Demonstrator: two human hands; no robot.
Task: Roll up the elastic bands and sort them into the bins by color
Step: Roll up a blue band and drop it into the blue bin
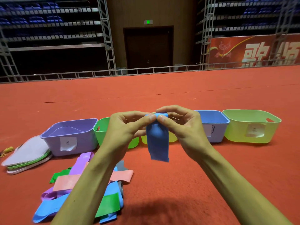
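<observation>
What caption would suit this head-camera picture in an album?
Left hand and right hand pinch a blue elastic band before a row of bins.

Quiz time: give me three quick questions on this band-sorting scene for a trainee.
1. True or false: the blue band is already fully rolled.
2. Which bin stands furthest left in the row? A purple, B blue, C yellow.
3. Fill in: the left hand and right hand each pinch the band at its ___ end.

Key: 1 false, most of it hangs loose. 2 A, the purple bin. 3 top.
</observation>
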